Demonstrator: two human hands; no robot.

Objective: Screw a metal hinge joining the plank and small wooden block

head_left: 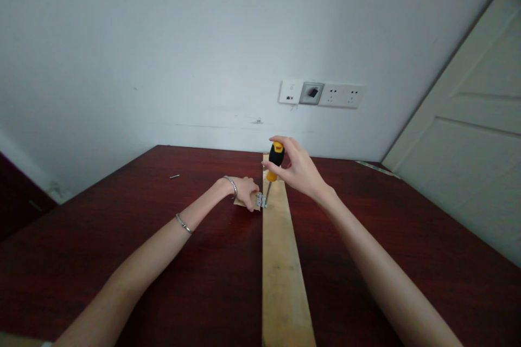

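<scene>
My right hand (299,168) grips the handle of a yellow-and-black screwdriver (276,156), which stands nearly upright. Its tip meets the right leaf of a small metal hinge (261,200), near a screw. That leaf rests on a long pale wooden board (280,260); the other leaf lies on a short wooden piece (241,202) to the left. Over this short piece my left hand (245,191) is closed, thumb in front and fingers toward the hinge, holding it against the board's edge. Part of the short piece is hidden under the hand.
Both wooden parts lie on a dark red tabletop (195,293). A small metal pin or screw (175,176) lies at the left. Behind the table is a white wall with a row of sockets (342,96). A white panelled door (480,114) stands at the right.
</scene>
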